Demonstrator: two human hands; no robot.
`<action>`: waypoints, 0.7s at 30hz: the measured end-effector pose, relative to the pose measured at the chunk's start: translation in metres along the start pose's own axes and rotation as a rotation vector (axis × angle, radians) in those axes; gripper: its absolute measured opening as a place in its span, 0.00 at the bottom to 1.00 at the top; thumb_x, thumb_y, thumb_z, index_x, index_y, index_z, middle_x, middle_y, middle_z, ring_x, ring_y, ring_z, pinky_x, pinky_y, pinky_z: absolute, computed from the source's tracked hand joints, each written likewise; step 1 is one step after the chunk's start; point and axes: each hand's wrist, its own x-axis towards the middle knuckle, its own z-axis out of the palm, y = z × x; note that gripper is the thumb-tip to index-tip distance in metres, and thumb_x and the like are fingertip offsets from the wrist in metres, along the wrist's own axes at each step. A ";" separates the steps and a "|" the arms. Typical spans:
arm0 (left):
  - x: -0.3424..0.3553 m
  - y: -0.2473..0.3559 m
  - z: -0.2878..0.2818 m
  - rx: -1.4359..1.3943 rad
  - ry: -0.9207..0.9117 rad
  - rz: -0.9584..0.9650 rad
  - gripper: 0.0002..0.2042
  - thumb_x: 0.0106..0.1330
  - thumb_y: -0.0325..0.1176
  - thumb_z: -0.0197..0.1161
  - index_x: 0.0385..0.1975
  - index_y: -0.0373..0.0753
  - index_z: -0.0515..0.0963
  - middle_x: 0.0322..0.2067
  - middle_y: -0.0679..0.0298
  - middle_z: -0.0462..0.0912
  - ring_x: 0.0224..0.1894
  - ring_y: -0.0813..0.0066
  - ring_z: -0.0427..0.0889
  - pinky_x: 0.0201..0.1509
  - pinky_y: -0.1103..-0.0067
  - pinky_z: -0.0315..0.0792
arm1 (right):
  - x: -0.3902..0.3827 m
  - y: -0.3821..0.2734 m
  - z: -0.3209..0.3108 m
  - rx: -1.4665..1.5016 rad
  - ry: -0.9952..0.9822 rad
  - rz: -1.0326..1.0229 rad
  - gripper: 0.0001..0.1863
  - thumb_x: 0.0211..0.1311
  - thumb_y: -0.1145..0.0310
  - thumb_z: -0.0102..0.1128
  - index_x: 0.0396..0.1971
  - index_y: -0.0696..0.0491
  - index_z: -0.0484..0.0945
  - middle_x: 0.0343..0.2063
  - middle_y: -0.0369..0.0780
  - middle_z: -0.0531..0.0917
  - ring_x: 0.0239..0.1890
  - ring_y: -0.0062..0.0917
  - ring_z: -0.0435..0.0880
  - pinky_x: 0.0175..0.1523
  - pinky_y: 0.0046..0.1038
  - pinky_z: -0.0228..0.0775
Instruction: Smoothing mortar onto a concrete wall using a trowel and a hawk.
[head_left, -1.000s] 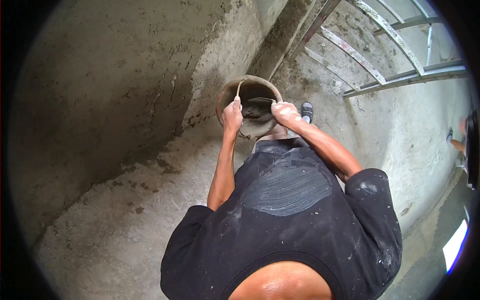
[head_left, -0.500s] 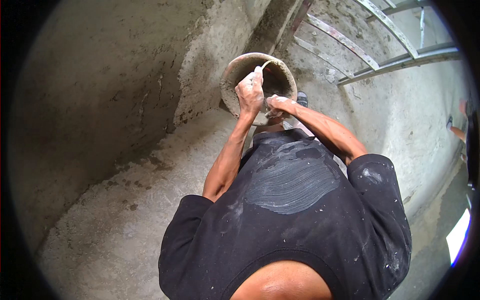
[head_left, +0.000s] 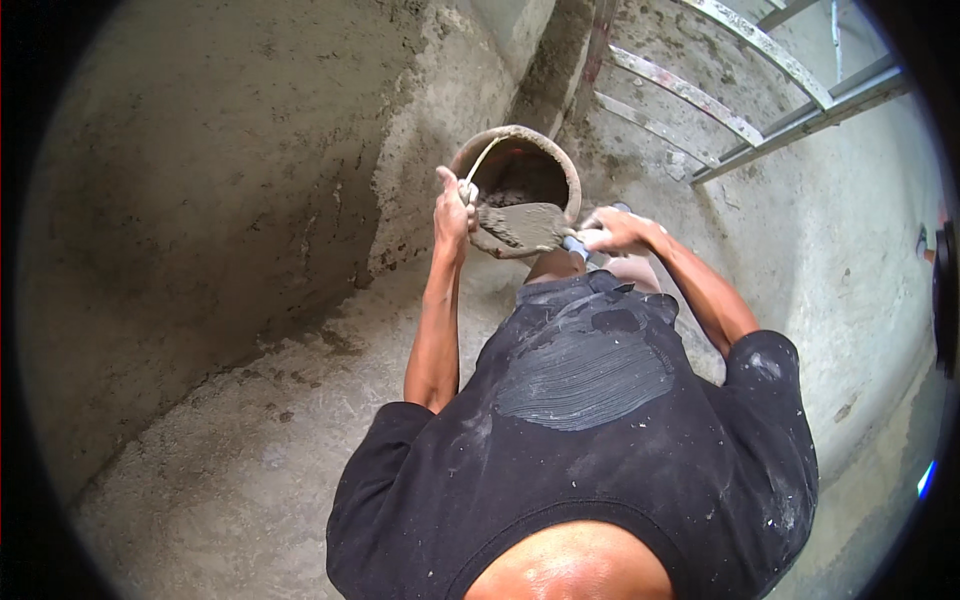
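A round bucket [head_left: 571, 172] crusted with dried mortar is in front of me, with grey wet material down inside it. My left hand [head_left: 455, 208] is closed on its thin pale handle [head_left: 484, 157] at the left side of the rim, thumb sticking up. Across the near part of the bucket's mouth lies the flat blade of a trowel [head_left: 525, 224], coated with grey mortar. My right hand [head_left: 612, 231] is closed around the trowel's handle end, just right of the rim; the grip is mostly covered by the fingers.
A metal ladder-like frame [head_left: 685, 95], spattered with white, stands beyond the bucket to the right. A rough plastered wall [head_left: 220, 170] rises on the left, meeting the concrete floor [head_left: 270, 470]. Part of another person [head_left: 942, 290] shows at the far right edge.
My left hand has moved left along with the bucket handle. My right hand has come out of the bucket to the right, and the mortar-covered trowel blade now shows over the rim.
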 end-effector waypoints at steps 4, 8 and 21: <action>0.001 -0.018 -0.003 -0.125 0.060 -0.057 0.29 0.62 0.65 0.29 0.15 0.47 0.60 0.07 0.79 0.48 0.07 0.87 0.46 0.11 0.85 0.42 | -0.018 0.025 0.021 -0.195 0.354 -0.100 0.19 0.41 0.56 0.62 0.27 0.57 0.75 0.19 0.43 0.77 0.22 0.29 0.75 0.30 0.30 0.66; 0.008 -0.021 0.003 -0.170 0.085 -0.077 0.28 0.62 0.65 0.30 0.14 0.47 0.59 0.07 0.79 0.47 0.07 0.86 0.44 0.11 0.84 0.41 | -0.011 0.007 0.026 -0.237 0.520 -0.101 0.17 0.45 0.59 0.59 0.28 0.58 0.74 0.19 0.42 0.77 0.22 0.29 0.77 0.29 0.29 0.67; 0.002 -0.056 -0.037 -0.113 0.142 -0.163 0.28 0.61 0.65 0.34 0.13 0.46 0.60 0.07 0.79 0.49 0.06 0.86 0.46 0.10 0.84 0.41 | -0.037 0.012 0.024 1.067 1.078 -0.264 0.08 0.56 0.70 0.50 0.33 0.58 0.69 0.23 0.39 0.75 0.16 0.20 0.74 0.18 0.21 0.69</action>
